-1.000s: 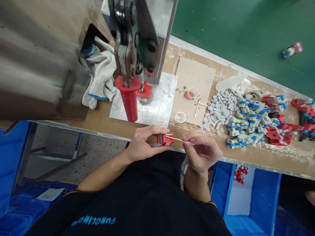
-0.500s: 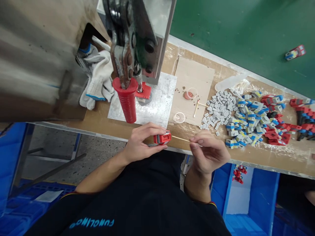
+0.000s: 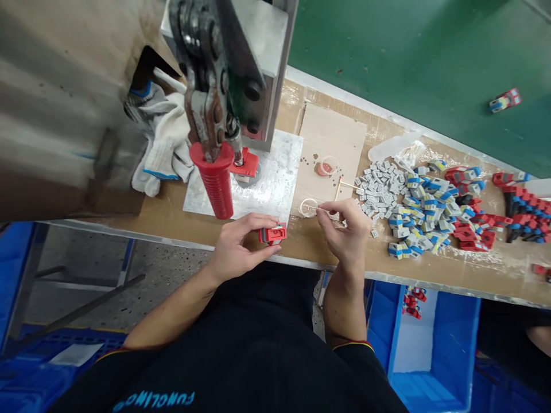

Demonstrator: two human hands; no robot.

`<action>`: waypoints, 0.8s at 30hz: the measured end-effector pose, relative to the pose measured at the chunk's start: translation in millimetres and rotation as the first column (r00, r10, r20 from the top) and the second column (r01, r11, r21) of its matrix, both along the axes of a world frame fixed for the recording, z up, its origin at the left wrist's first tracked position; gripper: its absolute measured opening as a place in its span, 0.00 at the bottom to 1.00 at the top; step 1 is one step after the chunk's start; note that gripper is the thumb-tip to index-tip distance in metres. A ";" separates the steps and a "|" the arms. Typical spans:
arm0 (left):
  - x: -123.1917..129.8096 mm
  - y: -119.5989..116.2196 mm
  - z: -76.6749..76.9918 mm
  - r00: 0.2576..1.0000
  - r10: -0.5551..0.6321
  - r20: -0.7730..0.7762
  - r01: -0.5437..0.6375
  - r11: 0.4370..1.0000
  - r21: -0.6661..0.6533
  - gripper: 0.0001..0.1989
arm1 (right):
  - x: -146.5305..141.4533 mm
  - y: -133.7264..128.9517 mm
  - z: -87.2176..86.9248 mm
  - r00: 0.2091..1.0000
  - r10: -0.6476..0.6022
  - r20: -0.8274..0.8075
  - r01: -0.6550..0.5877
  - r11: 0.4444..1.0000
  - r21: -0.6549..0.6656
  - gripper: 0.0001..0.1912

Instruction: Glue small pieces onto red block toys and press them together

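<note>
Near the table's front edge, my left hand [image 3: 238,248] grips a red and grey plastic toy part [image 3: 272,234] between thumb and fingers, its hollow side facing up. My right hand [image 3: 346,229] pinches a thin cotton swab [image 3: 313,207]. The swab's tip is in or just over a small clear round dish [image 3: 306,209] on the cardboard sheet [image 3: 334,129]. Farther back on that sheet, a second clear cup [image 3: 329,166] stands beside a reddish patch. Two more sticks [image 3: 339,186] lie to its right.
A press with a red handle [image 3: 214,180] stands over a metal plate [image 3: 279,172], a red part under it. Gloves [image 3: 166,137] lie to the left. Right are small grey pieces [image 3: 381,186], blue-and-grey parts [image 3: 424,209] and red parts [image 3: 476,232]. A blue bin [image 3: 454,350] sits below.
My right hand has swung away from the red toy part and up to the clear dish, carrying the swab. My left hand keeps its hold on the part; the view has shifted slightly.
</note>
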State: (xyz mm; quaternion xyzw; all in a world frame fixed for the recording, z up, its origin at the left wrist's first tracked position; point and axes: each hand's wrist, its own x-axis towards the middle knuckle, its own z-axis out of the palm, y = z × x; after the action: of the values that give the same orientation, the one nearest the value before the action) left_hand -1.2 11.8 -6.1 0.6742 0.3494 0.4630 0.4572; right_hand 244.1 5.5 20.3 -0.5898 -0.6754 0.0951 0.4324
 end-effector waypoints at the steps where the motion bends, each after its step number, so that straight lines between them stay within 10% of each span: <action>1: -0.1 -0.2 -0.5 1.000 0.002 0.003 -0.002 1.000 -0.008 0.16 | -0.2 -2.3 2.9 0.999 -0.002 -0.038 0.003 1.000 0.015 0.06; 7: 3.5 0.8 1.0 0.998 -0.045 0.042 0.046 0.999 -0.025 0.17 | -17.1 -26.8 26.6 0.932 0.081 -0.354 -0.026 0.987 0.156 0.06; 24: 6.0 1.0 12.7 0.990 -0.138 0.033 0.137 0.989 0.054 0.17 | -39.4 -34.3 23.5 0.909 0.207 -0.362 -0.177 0.977 0.115 0.08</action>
State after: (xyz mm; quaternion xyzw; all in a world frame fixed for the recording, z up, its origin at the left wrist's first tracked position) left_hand 4.8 12.8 6.5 0.6996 0.2815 0.4516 0.4769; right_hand 204.7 -28.8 43.7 -0.4739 -0.6394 0.2201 0.5641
